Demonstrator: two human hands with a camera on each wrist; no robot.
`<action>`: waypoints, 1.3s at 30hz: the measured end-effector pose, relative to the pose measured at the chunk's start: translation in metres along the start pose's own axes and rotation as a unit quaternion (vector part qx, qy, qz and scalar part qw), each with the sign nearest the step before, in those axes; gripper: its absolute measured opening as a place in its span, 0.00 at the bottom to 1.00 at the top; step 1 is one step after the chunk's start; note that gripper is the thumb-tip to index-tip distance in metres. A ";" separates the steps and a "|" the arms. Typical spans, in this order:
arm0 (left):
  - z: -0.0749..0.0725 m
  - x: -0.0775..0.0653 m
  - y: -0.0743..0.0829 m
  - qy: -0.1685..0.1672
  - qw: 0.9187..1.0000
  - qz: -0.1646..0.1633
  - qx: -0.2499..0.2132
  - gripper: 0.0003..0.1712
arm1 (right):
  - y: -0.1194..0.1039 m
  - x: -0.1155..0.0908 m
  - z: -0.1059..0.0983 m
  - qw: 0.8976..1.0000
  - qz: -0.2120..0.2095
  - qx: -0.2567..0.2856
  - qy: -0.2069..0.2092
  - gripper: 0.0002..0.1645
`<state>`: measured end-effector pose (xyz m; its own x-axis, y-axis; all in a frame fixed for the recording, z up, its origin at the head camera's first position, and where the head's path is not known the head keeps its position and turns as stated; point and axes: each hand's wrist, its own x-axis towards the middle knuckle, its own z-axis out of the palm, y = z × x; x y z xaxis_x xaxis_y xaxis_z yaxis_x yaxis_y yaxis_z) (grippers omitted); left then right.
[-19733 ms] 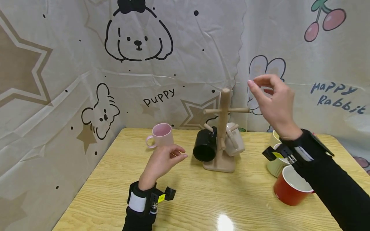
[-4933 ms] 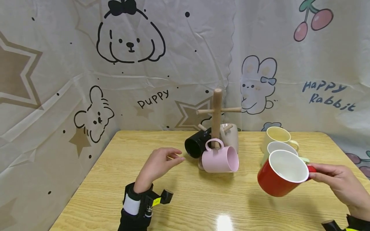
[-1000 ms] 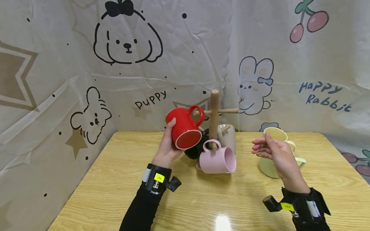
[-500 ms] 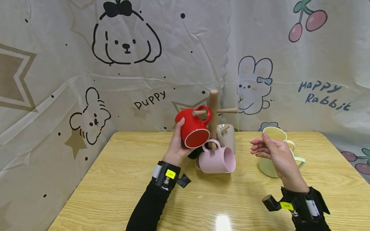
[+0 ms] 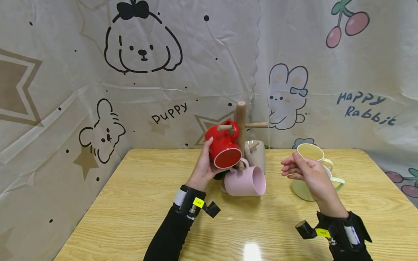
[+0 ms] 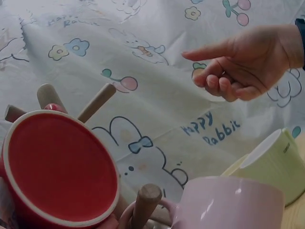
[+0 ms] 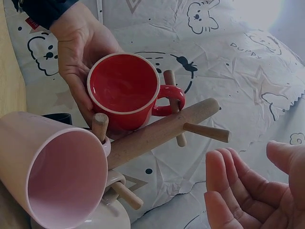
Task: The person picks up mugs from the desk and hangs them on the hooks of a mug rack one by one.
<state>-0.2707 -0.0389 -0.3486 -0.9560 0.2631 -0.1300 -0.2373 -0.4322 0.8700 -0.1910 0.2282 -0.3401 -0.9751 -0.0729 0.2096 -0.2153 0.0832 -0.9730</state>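
My left hand (image 5: 203, 168) grips the red mug (image 5: 227, 158) round its body, tilted with its base towards me. The upper left peg of the wooden mug tree (image 5: 241, 114) passes through the red mug's handle (image 7: 177, 98). On a lower front peg hangs the pink mug (image 5: 243, 182), its mouth facing right. A beige mug (image 5: 260, 156) hangs behind it. Most of the black mug (image 5: 218, 176) is hidden by the left hand and red mug. Holding nothing, my right hand (image 5: 315, 183) hovers with loosely bent fingers before the yellow and green mugs.
The yellow mug (image 5: 308, 150) and the pale green mug (image 5: 301, 190) stand upright at the right of the wooden table (image 5: 137, 203). The tree's upper right peg (image 5: 258, 125) is bare. A patterned cloth (image 5: 156, 94) hangs behind the table.
Over the last second my left hand has moved right with the red mug, bringing its handle over the peg. Earlier, the pink mug went onto the tree and the red mug left the table.
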 end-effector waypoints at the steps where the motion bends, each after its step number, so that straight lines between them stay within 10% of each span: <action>1: -0.001 -0.001 0.000 0.001 1.000 0.000 0.010 0.35 | 0.000 0.000 0.000 1.000 0.001 -0.004 0.000 0.21; 17: -0.029 -0.019 0.022 0.008 0.993 -0.022 0.118 0.36 | -0.002 0.000 -0.001 1.000 0.007 0.003 -0.014 0.21; 39: -0.087 -0.055 0.048 0.039 0.999 0.028 0.024 0.36 | -0.001 0.000 -0.008 1.000 0.005 -0.011 -0.008 0.20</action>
<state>-0.2442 -0.1496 -0.3412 -0.9786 0.1701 -0.1156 -0.1761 -0.4023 0.8984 -0.1912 0.2364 -0.3382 -0.9761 -0.0884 0.1986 -0.2074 0.1056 -0.9725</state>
